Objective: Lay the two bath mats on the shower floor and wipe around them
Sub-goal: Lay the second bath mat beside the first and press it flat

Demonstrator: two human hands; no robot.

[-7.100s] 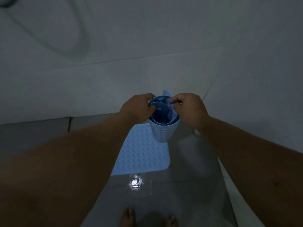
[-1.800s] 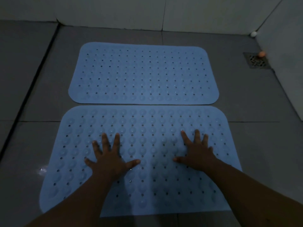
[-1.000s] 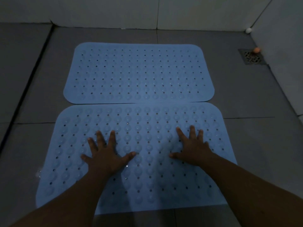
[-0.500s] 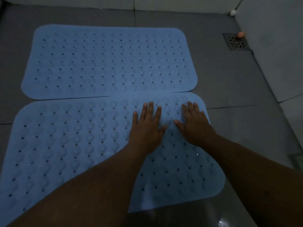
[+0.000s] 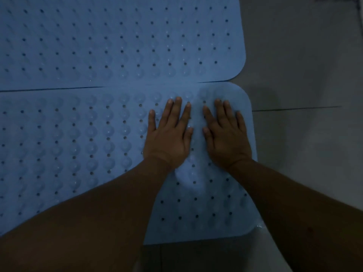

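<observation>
Two hands lie flat, fingers straight and slightly spread, on the near mat (image 5: 78, 154): left hand (image 5: 169, 136) beside right hand (image 5: 225, 136), probably pressing its upper right corner down to make it grip the floor (image 5: 304, 144). Both mats run lengthwise left to right; the far mat (image 5: 117, 40) touches it above.

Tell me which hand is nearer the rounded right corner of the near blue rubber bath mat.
Right. The right hand lies flat just below that corner of the near blue rubber bath mat; the left hand lies flat beside it, farther inward.
</observation>
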